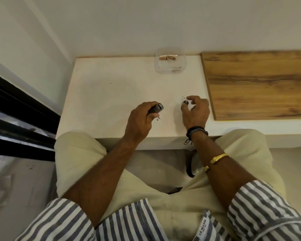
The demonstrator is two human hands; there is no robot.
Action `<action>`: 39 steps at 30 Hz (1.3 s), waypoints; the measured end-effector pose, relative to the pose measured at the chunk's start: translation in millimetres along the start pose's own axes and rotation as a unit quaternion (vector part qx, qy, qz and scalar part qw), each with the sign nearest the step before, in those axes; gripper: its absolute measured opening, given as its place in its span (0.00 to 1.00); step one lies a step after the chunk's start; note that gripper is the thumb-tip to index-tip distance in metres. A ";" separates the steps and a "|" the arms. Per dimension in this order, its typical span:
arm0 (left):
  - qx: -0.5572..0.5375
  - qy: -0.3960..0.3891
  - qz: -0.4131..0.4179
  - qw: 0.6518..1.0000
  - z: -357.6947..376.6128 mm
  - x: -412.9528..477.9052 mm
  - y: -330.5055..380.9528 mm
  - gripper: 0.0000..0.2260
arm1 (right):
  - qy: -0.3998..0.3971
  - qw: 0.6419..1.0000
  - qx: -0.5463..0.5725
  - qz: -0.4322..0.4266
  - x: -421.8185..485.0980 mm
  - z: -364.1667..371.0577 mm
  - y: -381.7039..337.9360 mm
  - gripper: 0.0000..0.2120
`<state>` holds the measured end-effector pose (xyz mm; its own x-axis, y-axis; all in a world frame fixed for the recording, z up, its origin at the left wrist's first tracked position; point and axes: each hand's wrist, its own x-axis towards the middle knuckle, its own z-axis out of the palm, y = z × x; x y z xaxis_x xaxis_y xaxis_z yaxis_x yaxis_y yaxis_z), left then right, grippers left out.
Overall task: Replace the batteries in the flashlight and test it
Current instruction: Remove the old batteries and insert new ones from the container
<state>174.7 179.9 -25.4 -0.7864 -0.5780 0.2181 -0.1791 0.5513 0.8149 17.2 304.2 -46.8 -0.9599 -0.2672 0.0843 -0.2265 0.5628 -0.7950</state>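
My left hand (139,121) grips the dark flashlight body (155,108), whose open threaded end points up and to the right. My right hand (195,112) hovers low over the white table (111,91), its thumb and forefinger pinched on a small dark round cap (185,102) that sits at the table surface. At the far edge stands a clear plastic container (170,62) with a few copper-coloured batteries (167,58) lying inside.
A wooden board (257,84) covers the table's right side, just past my right hand. Small dark specks (159,120) lie on the table by my left hand. A white wall rises behind the table, and a dark window frame (16,115) runs along the left.
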 end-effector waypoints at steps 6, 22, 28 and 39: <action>0.266 -0.058 0.106 0.956 -3.8 8.2 3.2 0.21 | -0.281 0.893 0.304 0.180 -25.1 -11.6 -40.7 0.10; 0.404 -0.106 0.220 0.882 -23.6 32.4 24.7 0.16 | -0.350 0.761 0.465 0.286 -26.9 -25.7 -40.0 0.10; 0.321 -0.072 0.150 0.932 -21.0 32.8 12.5 0.16 | -0.290 0.794 0.457 0.276 -22.1 -28.2 -39.5 0.10; 0.022 0.094 -0.063 0.993 -18.6 45.7 -3.7 0.09 | -0.219 0.757 0.537 0.302 -13.2 -29.4 -32.1 0.10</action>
<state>150.5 140.2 -8.4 -0.6322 -0.7439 0.2169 -0.2973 0.4914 0.8186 32.2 312.7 -4.7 -0.6346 -0.5811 -0.5095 0.7221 -0.2111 -0.6587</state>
